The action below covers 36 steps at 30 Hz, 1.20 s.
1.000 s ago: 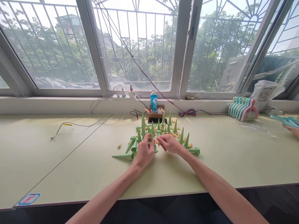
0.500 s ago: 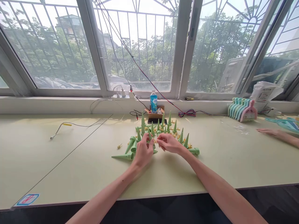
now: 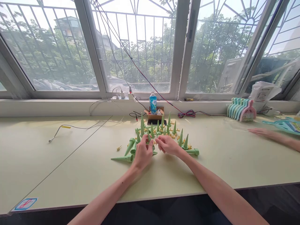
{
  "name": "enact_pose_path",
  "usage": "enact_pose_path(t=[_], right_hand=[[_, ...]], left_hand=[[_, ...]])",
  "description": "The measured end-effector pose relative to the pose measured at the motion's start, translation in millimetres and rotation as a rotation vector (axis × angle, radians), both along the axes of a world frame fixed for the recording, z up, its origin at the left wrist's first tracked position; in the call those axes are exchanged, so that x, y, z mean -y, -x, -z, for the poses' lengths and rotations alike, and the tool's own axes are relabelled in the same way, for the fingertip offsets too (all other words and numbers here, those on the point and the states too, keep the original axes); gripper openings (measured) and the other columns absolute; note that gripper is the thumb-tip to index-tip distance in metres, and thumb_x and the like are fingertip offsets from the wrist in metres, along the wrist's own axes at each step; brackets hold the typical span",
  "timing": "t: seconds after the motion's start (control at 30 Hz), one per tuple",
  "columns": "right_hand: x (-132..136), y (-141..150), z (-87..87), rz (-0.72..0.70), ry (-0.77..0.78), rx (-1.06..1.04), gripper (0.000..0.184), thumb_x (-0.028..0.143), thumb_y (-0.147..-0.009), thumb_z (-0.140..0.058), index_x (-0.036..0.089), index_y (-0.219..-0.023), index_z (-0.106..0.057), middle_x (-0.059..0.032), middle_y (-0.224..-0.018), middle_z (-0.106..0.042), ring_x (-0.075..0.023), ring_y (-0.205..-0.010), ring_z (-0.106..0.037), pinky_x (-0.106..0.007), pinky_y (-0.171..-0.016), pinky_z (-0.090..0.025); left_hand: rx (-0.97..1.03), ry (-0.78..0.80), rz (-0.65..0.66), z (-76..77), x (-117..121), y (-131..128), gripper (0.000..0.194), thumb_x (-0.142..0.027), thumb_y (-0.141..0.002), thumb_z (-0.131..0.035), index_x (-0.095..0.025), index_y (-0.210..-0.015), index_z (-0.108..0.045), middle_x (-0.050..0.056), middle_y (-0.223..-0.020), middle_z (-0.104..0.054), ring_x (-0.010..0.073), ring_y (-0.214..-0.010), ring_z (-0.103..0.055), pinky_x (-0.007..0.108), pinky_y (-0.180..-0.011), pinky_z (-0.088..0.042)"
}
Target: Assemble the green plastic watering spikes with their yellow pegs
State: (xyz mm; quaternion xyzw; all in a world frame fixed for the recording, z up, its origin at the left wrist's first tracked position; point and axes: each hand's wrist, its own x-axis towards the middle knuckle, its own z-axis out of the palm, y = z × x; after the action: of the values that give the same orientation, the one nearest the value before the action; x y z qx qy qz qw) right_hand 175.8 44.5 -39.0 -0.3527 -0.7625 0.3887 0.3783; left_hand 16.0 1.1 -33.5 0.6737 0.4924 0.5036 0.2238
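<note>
Several green plastic cone spikes (image 3: pixel 164 126) stand and lie in a cluster on the pale table (image 3: pixel 70 168), with small yellow parts among them. My left hand (image 3: pixel 143 153) is closed around a green cone spike (image 3: pixel 150 137) at the near edge of the cluster. My right hand (image 3: pixel 168 145) is pinched shut on a small yellow part (image 3: pixel 155 142), held right against the cone in my left hand. One long cone (image 3: pixel 122 158) lies on its side left of my left hand, another (image 3: pixel 193 152) right of my right hand.
A blue water bottle (image 3: pixel 153 103) and a small cardboard box (image 3: pixel 156 115) stand behind the cluster. Cables (image 3: pixel 77 126) trail across the left of the table. A stack of pastel dustpans (image 3: pixel 242 110) sits at right, near another person's hand (image 3: pixel 262 132).
My hands stay together over the cone, shifting only slightly. The other person's hand at right has reached in and now lies flat on the table.
</note>
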Motion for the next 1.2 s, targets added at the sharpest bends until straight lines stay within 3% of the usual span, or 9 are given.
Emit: enact_pose_path(t=[0.1, 0.2, 0.5, 0.8, 1.2], right_hand=[[2.5, -0.1, -3.6, -0.048, 0.06, -0.057, 0.023, 0.042, -0.089, -0.052, 0.019, -0.085, -0.052, 0.0029, -0.065, -0.058, -0.0082, -0.042, -0.048, -0.021, -0.043, -0.039], [4.8, -0.1, -5.7, -0.059, 0.064, -0.073, 0.021, 0.039, -0.09, -0.052, 0.02, -0.083, -0.051, 0.0038, -0.063, -0.056, -0.0079, -0.042, -0.047, -0.021, -0.044, -0.039], [1.5, 3.6, 2.8, 0.004, 0.013, -0.02, 0.046, 0.049, -0.094, -0.042, 0.019, -0.059, -0.045, 0.0054, -0.042, -0.042, -0.008, -0.035, -0.041, -0.021, -0.043, -0.035], [5.0, 6.7, 0.0, -0.015, 0.02, -0.093, 0.024, 0.044, -0.091, -0.049, 0.02, -0.088, -0.051, 0.0038, -0.06, -0.058, -0.0078, -0.038, -0.044, -0.021, -0.041, -0.038], [6.0, 8.6, 2.0, 0.079, -0.07, 0.017, 0.042, 0.044, -0.094, -0.04, 0.02, -0.06, -0.041, 0.0053, -0.045, -0.04, -0.0091, -0.041, -0.039, -0.023, -0.047, -0.032]], left_hand=[[0.022, -0.002, -0.023, -2.7, 1.1, -0.3, 0.016, -0.035, -0.091, -0.047, -0.02, -0.097, -0.047, -0.001, -0.081, -0.058, 0.004, -0.04, -0.035, 0.019, -0.039, -0.026], [0.018, -0.001, -0.025, -3.6, 1.9, -0.4, 0.015, -0.035, -0.091, -0.046, -0.021, -0.096, -0.047, -0.001, -0.08, -0.058, 0.0041, -0.04, -0.036, 0.019, -0.04, -0.027], [-0.014, -0.018, 0.003, 1.4, -0.3, 0.0, 0.015, -0.035, -0.091, -0.045, -0.021, -0.096, -0.047, -0.001, -0.08, -0.059, 0.0043, -0.04, -0.033, 0.02, -0.041, -0.024], [0.003, -0.02, -0.05, -3.8, 1.1, -0.2, 0.017, -0.036, -0.091, -0.046, -0.02, -0.096, -0.047, 0.001, -0.079, -0.06, 0.0052, -0.038, -0.036, 0.02, -0.04, -0.026], [-0.021, -0.012, -0.002, 1.7, 0.2, 0.0, 0.016, -0.036, -0.091, -0.045, -0.02, -0.095, -0.048, -0.001, -0.08, -0.06, 0.0045, -0.041, -0.034, 0.02, -0.041, -0.025]])
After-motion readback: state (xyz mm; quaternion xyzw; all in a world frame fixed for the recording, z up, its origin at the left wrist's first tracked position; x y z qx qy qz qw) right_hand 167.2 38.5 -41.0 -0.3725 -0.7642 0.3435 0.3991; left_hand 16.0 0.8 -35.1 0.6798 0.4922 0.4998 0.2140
